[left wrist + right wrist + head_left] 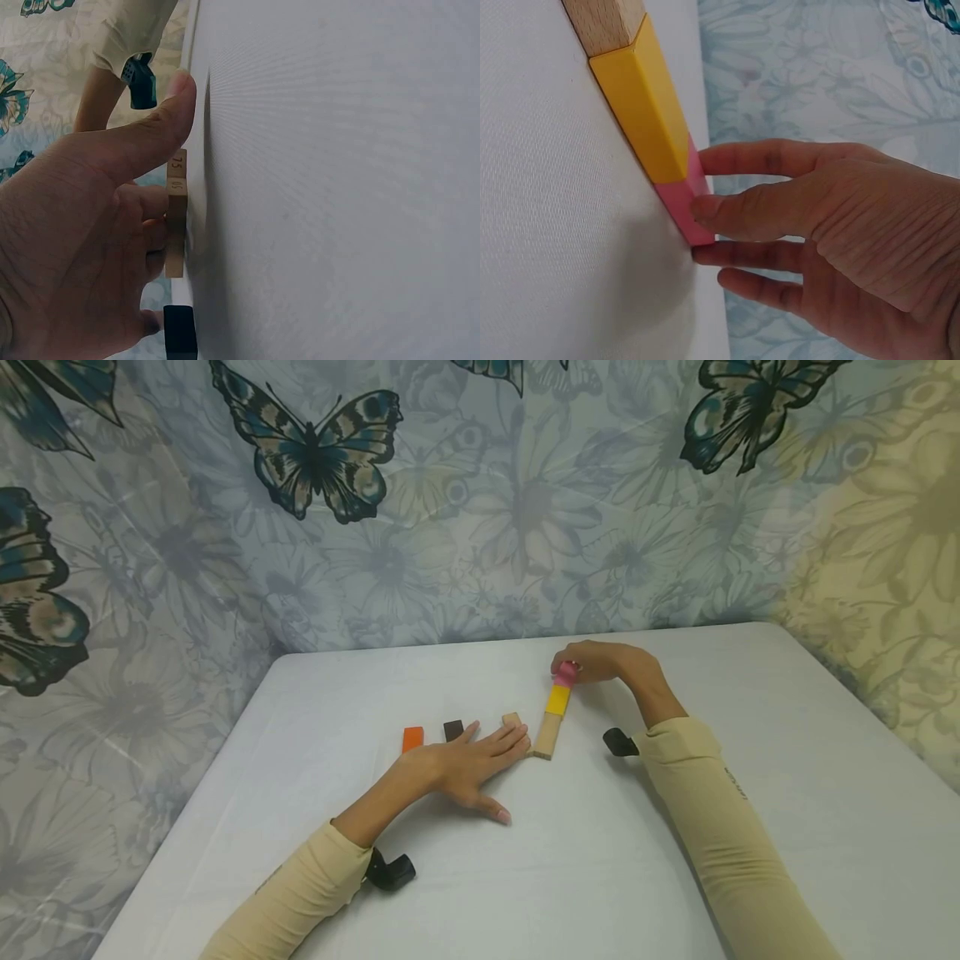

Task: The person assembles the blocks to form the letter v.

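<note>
At the far side of the table, my right hand (596, 661) pinches a pink block (676, 208) between thumb and fingers. A yellow block (557, 700) lies end to end with it, followed by a plain wooden block (547, 737), so the three form a slanting line. My left hand (474, 768) is spread with straight fingers, its fingertips beside the near end of that line. Partly hidden behind those fingers is another wooden block (511, 719). In the left wrist view, wooden blocks (176, 225) with printed numbers stand close to the fingers; contact is hard to tell.
Left of the wooden pieces lie a dark block (453, 730) and an orange block (412, 739), partly behind the left hand and wrist. Black wrist cameras (392, 871) hang under both sleeves. A butterfly-patterned cloth (450, 568) rises behind the white table (585, 877).
</note>
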A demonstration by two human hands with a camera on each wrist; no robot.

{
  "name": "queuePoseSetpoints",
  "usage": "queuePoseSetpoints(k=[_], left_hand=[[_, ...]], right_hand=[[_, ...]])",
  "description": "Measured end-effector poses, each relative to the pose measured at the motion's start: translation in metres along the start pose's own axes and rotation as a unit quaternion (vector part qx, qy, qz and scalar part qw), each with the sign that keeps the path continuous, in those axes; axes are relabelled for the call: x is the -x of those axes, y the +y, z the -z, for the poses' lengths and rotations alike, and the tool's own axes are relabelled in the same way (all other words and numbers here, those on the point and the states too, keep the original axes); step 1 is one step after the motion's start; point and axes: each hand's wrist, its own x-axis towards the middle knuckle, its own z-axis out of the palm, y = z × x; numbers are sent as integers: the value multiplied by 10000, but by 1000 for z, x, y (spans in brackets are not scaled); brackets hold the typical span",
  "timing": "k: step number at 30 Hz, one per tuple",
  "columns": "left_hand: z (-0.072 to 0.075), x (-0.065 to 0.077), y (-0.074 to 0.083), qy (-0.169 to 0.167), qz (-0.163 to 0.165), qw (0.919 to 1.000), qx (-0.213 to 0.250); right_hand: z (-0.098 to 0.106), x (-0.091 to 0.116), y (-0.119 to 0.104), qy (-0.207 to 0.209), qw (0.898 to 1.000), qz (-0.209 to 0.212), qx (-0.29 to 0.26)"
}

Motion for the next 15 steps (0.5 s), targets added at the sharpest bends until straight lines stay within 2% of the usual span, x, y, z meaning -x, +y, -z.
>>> queuePoseSetpoints(k=[15], left_hand=[[1, 3, 2, 6, -10, 10000, -63]], right_hand=[[-2, -2, 3, -36, 10000, 77, 16]])
